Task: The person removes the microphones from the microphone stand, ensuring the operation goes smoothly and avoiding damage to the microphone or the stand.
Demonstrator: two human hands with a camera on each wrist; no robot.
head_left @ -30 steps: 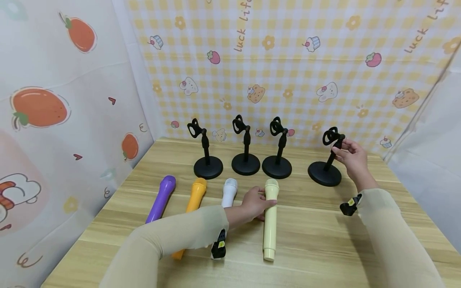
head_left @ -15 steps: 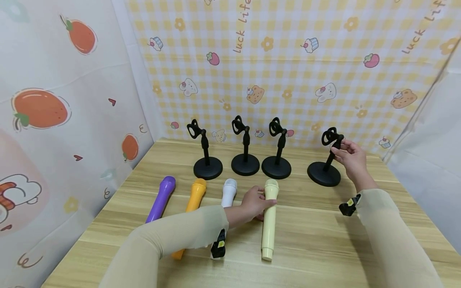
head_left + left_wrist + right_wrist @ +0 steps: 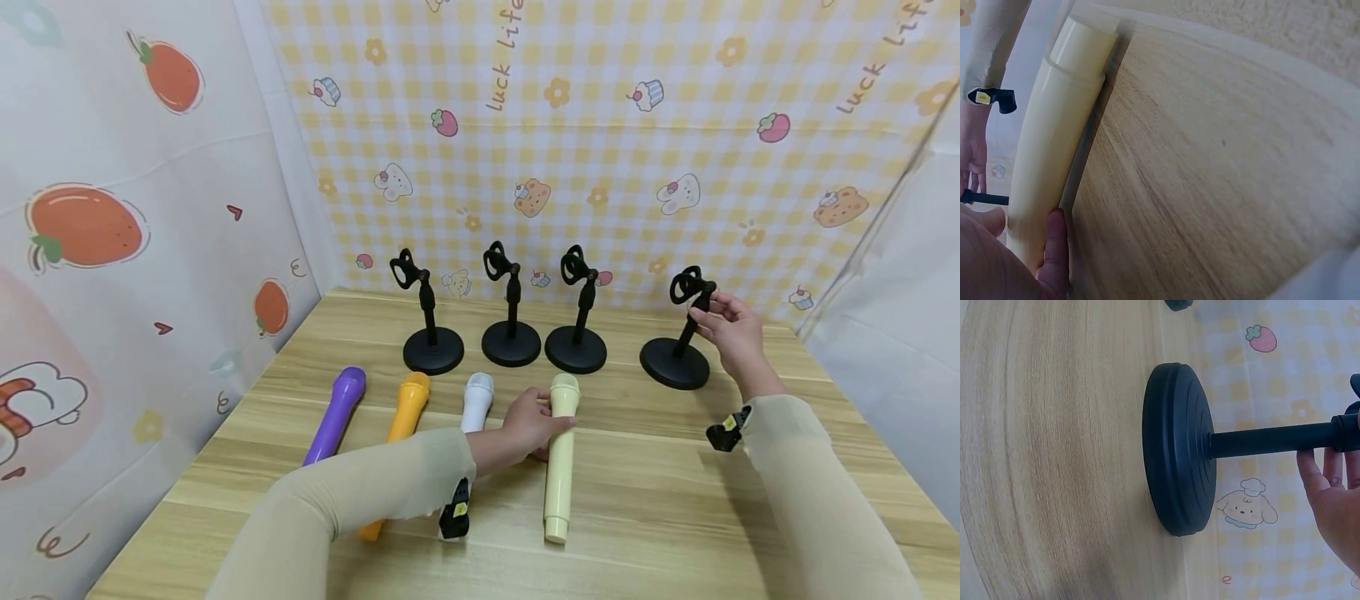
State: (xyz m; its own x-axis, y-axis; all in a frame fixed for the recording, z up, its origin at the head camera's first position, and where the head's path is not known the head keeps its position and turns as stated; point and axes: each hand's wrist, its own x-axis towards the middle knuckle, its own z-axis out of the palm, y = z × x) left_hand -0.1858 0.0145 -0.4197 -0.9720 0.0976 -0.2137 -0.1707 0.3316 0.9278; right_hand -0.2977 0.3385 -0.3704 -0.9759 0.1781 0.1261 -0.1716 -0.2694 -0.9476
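My left hand (image 3: 529, 423) grips a pale yellow microphone (image 3: 559, 475) near its head, thumb across the top and fingers at its side. In the left wrist view the yellow microphone (image 3: 1054, 131) lies along the tabletop, with a thin shadow at its edge. At the right, my right hand (image 3: 737, 335) holds the upper post of a black microphone stand (image 3: 677, 362). The right wrist view shows fingers (image 3: 1317, 481) against that stand's post (image 3: 1272, 439); its round base looks to be on the table. The stand's clip (image 3: 686, 285) has nothing in it.
Three more black stands, at left (image 3: 433, 350), middle (image 3: 512, 343) and right (image 3: 576, 348), line the back. Purple (image 3: 335, 415), orange (image 3: 407, 408) and white (image 3: 477, 402) microphones lie left of the yellow one, partly behind my left arm. A patterned cloth (image 3: 600, 150) hangs behind the table.
The lower end of the yellow microphone has shifted slightly left in the head view over the second. Both hands keep their holds, and the stands look the same.
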